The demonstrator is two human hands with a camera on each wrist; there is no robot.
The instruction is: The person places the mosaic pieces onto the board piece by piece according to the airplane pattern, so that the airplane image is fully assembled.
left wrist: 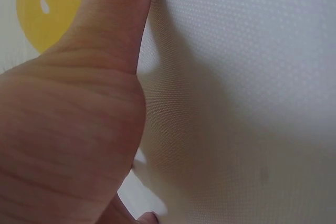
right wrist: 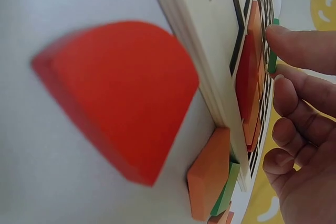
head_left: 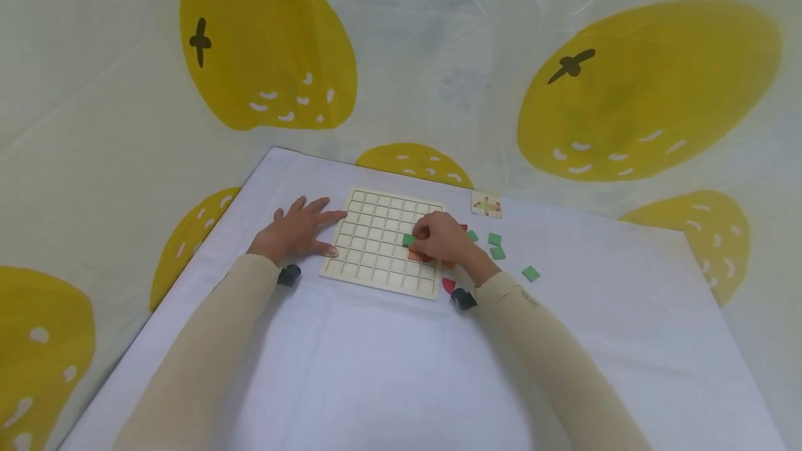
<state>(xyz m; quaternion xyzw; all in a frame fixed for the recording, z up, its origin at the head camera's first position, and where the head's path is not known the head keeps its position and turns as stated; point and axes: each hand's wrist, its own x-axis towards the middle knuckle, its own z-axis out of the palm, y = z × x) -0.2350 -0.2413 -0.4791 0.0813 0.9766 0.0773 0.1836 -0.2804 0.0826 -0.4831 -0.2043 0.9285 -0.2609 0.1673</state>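
A wooden grid board lies on the white table. My left hand is spread at its left side, with thumb and a fingertip touching the edge; the left wrist view shows this hand close up over white cloth. Above the board's right part, my right hand pinches a green square tile between thumb and finger. In the right wrist view the green tile stands on edge in the fingers of the hand, beside orange and red pieces on the board.
A red rounded piece and an orange piece lie just off the board's edge. Several green tiles are scattered to the right. A small pattern card lies behind them. Patterned cloth hangs behind the table.
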